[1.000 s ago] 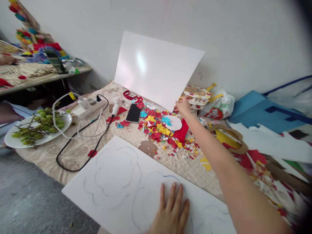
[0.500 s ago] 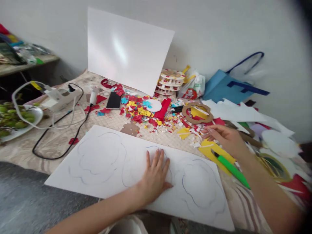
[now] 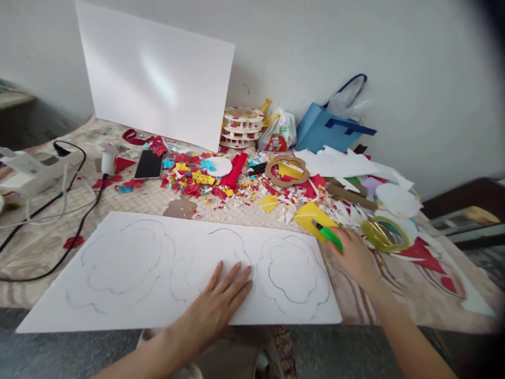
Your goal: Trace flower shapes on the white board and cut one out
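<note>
A long white board (image 3: 130,310) lies across the front of the table, with flower-like outlines drawn on it in faint blue. My left hand (image 3: 221,297) rests flat on its middle, fingers stretched out over the centre outline. To the right of the board, my right hand (image 3: 351,255) is closed around a green craft knife (image 3: 330,237). Its dark tip points up and left over a yellow paper piece (image 3: 313,218). The far end of the handle is hidden by the hand.
Paper scraps (image 3: 197,179) spread along the back, beside a phone (image 3: 149,164) and a cardboard flower ring (image 3: 287,171). Tape (image 3: 384,234) lies at right. Behind stand a white sheet (image 3: 158,79), a tiered round piece (image 3: 242,127) and a blue bag (image 3: 325,129). Cables (image 3: 81,223) run at left.
My right hand has come down from the scraps and taken hold of the craft knife, which lay on the yellow paper. My left hand stays on the board; the view has swung right.
</note>
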Available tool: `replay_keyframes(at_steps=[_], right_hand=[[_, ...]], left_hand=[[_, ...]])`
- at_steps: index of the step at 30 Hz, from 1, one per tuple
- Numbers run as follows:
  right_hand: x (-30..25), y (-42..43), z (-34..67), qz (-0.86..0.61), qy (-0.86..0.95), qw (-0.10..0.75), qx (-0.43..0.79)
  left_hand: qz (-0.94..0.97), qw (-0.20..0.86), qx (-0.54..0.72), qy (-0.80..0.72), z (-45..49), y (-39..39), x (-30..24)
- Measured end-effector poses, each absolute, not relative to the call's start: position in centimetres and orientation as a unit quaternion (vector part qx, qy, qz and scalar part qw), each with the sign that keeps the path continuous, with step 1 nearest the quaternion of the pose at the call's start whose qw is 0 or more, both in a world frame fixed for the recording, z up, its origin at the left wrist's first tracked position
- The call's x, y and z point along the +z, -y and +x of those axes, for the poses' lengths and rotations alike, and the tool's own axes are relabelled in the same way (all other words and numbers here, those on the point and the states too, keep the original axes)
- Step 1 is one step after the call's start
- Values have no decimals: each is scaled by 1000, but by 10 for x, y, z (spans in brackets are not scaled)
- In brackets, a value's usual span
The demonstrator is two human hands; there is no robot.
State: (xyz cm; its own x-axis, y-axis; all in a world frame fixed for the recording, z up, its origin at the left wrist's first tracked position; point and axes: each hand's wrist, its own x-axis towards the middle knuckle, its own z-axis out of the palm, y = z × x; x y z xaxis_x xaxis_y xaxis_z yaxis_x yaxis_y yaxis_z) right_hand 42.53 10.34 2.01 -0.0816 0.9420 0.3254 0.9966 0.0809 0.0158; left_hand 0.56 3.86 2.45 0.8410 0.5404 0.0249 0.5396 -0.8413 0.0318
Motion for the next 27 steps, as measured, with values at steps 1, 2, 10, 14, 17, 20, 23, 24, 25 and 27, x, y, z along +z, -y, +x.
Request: replay_keyframes(at_steps=[1,2,10,14,17,20,23,24,25,27], right_hand=[[16,-103,430,-680,713,101,-141],[13,-102,435,-690,702,84,-156],[7,-105,448,-699,693,118,-129],[18,-114,433,-718,657,218,-77],[26,-126,420,-737,637,214,-71],[29,-141,414,-726,659,176,-82],[29,-154,415,-724,669,150,-79],[28,-158,417,-729,664,146,-79],[27,-161,418,-736,657,142,-80],[25,-166,422,-750,644,131,-78]], left_hand=[[961,5,21,-277,4,-39,22],[961,-4,28,-275,3,-39,21],[969,-44,69,-235,6,-31,34],[975,-36,69,-209,8,-27,36],[976,-39,78,-200,9,-24,34],[974,-35,86,-207,10,-19,35],[974,-25,92,-207,11,-16,34],[974,-24,94,-207,12,-15,34],[973,-25,96,-206,12,-15,33],[973,-29,101,-206,13,-16,30]])
